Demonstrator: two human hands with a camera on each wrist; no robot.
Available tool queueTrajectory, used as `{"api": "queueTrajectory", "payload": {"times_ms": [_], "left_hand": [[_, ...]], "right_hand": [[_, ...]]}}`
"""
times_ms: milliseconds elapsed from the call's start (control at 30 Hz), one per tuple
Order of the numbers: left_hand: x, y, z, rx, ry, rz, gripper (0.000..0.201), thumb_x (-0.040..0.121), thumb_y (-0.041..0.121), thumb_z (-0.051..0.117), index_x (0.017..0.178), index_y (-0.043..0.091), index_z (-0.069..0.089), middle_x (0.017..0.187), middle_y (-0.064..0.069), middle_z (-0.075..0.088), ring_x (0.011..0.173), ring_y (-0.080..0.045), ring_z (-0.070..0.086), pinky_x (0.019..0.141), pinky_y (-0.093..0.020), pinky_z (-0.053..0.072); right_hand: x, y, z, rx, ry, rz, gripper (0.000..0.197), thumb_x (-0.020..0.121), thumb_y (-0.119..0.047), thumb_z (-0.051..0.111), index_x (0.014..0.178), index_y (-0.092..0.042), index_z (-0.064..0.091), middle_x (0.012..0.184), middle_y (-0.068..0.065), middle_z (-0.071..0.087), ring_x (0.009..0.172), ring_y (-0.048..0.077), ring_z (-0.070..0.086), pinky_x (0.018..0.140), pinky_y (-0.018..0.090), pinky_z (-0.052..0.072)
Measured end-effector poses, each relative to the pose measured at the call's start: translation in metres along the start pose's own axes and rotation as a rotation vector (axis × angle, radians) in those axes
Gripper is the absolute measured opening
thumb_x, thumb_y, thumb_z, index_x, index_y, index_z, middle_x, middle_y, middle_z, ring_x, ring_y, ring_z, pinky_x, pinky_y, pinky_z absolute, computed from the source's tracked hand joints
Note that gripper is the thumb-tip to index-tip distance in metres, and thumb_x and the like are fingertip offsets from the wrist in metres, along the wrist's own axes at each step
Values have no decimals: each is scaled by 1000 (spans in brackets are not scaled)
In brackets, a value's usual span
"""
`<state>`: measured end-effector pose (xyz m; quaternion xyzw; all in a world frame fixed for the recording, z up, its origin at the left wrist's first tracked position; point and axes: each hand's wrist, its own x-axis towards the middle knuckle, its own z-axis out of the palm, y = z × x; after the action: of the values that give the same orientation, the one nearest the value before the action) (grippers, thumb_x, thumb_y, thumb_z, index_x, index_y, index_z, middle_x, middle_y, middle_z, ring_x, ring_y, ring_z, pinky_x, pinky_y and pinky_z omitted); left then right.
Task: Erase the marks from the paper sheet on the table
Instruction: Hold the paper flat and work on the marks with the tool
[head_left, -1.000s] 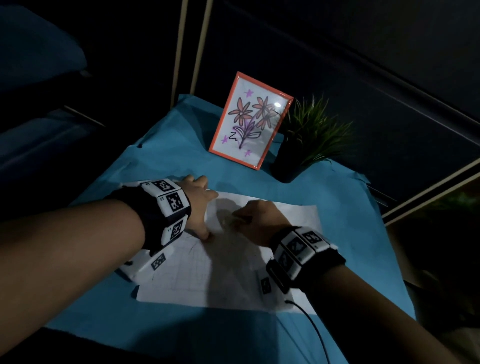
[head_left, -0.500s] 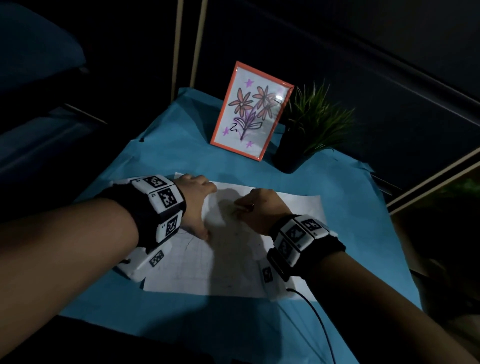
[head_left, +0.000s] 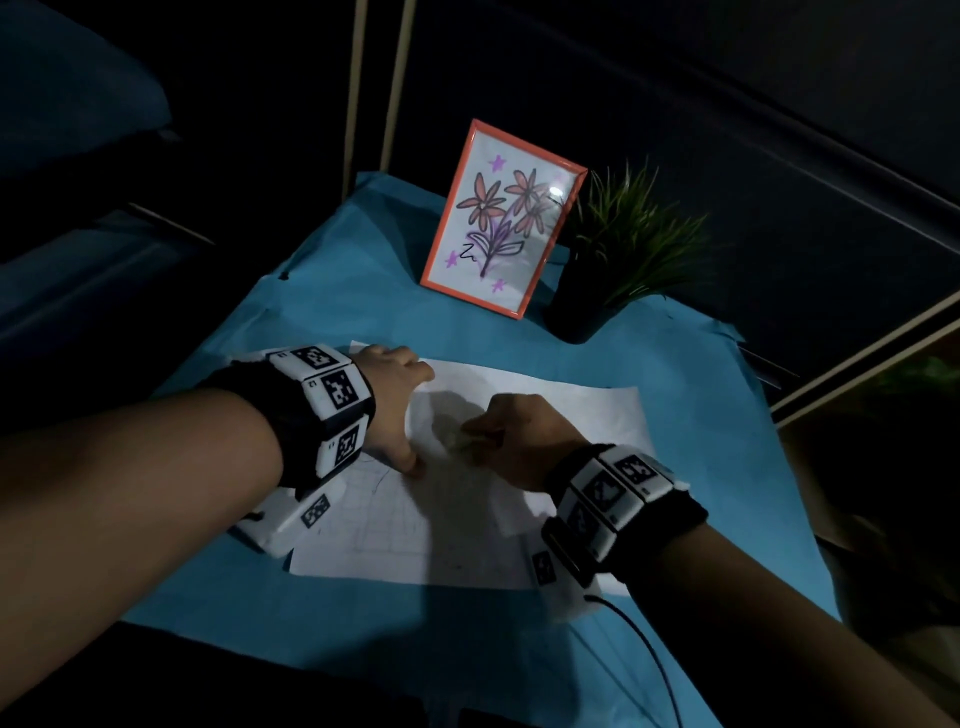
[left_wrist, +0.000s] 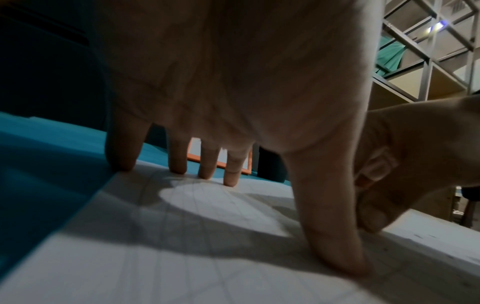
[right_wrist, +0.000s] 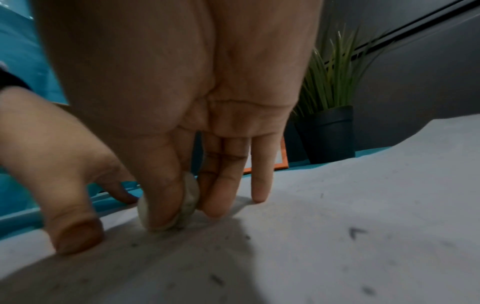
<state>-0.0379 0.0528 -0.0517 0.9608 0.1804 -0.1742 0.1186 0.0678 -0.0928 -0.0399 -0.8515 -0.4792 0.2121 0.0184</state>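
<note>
A white paper sheet (head_left: 582, 415) with faint pencil lines lies on the blue-covered table (head_left: 363, 312). My left hand (head_left: 400, 410) presses down on the sheet's left part with straight, spread fingertips (left_wrist: 231, 176) and thumb (left_wrist: 337, 246). My right hand (head_left: 514, 436) pinches a small pale eraser (right_wrist: 188, 202) between thumb and fingers and holds it against the paper (right_wrist: 363, 205), just right of the left thumb. Dark pencil marks and crumbs (right_wrist: 357, 232) dot the sheet near the eraser.
An orange-framed flower drawing (head_left: 501, 218) leans at the back of the table, with a potted green plant (head_left: 618, 254) to its right. Dark walls stand behind. A black cable (head_left: 649, 654) runs from my right wrist towards the front edge.
The right hand with the eraser has shifted a little over the paper. The left hand stays pressed in the same spot. The head view has tilted slightly.
</note>
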Motion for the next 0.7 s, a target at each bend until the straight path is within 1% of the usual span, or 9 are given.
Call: {"api": "queueTrajectory", "payload": {"times_ms": [67, 100, 167, 233, 367, 433, 533, 600, 700], "left_hand": [[0, 0, 0, 3, 5, 0, 110, 63, 62, 77, 151, 24, 21, 151, 0, 26, 138, -24, 28, 109, -34, 29], [0, 0, 0, 1, 5, 1, 109, 63, 61, 77, 150, 24, 22, 150, -1, 28, 137, -24, 29, 108, -34, 30], [0, 0, -2, 0, 7, 8, 106, 62, 61, 78, 148, 26, 27, 146, -1, 32, 134, -23, 33, 107, -34, 32], [1, 0, -2, 0, 8, 12, 104, 61, 60, 78, 146, 26, 29, 144, -1, 35, 132, -23, 35, 107, -34, 34], [-1, 2, -1, 26, 4, -9, 108, 63, 61, 76, 150, 24, 23, 149, -1, 30, 137, -23, 31, 109, -33, 32], [-2, 3, -2, 32, -4, -13, 108, 65, 63, 75, 150, 23, 22, 151, -1, 27, 138, -23, 29, 109, -32, 30], [-3, 3, -1, 54, -20, -13, 108, 66, 65, 73, 151, 24, 21, 153, -4, 24, 139, -25, 26, 110, -33, 27], [-2, 1, 2, 81, -34, -39, 111, 65, 73, 68, 152, 27, 16, 152, -6, 19, 140, -29, 21, 112, -37, 25], [-2, -1, 4, 101, -62, -69, 113, 66, 78, 62, 153, 31, 9, 153, -6, 13, 140, -31, 16, 114, -41, 24]], "right_hand": [[-2, 0, -2, 16, -38, -6, 29, 87, -37, 63, 113, -25, 69, 112, -2, 63, 107, 15, 54, 77, 14, 30], [0, 0, -3, 33, -25, 7, 30, 86, -37, 64, 114, -25, 69, 113, -3, 63, 107, 14, 54, 79, 15, 31], [8, 2, -5, 81, 49, 48, 30, 85, -34, 64, 114, -25, 69, 117, -2, 64, 109, 16, 56, 83, 15, 34], [12, 2, -4, 70, 93, 48, 29, 87, -31, 62, 114, -24, 69, 119, 0, 64, 110, 18, 56, 86, 16, 35], [0, 3, 9, -6, 24, -26, 30, 88, -36, 62, 113, -22, 69, 113, 3, 61, 109, 22, 54, 78, 14, 29], [-4, 4, 8, -20, -9, -47, 30, 88, -35, 62, 114, -22, 68, 114, 3, 61, 110, 21, 54, 77, 13, 28], [1, 4, 1, 37, 51, 12, 31, 86, -28, 63, 117, -24, 67, 119, 0, 63, 111, 17, 55, 81, 13, 32], [5, 4, 0, 73, 117, 41, 32, 87, -27, 61, 117, -25, 67, 119, 1, 64, 109, 18, 56, 83, 16, 35], [1, 3, 8, 24, 94, -2, 32, 89, -32, 61, 118, -23, 66, 116, 3, 61, 112, 22, 54, 82, 17, 33]]}}
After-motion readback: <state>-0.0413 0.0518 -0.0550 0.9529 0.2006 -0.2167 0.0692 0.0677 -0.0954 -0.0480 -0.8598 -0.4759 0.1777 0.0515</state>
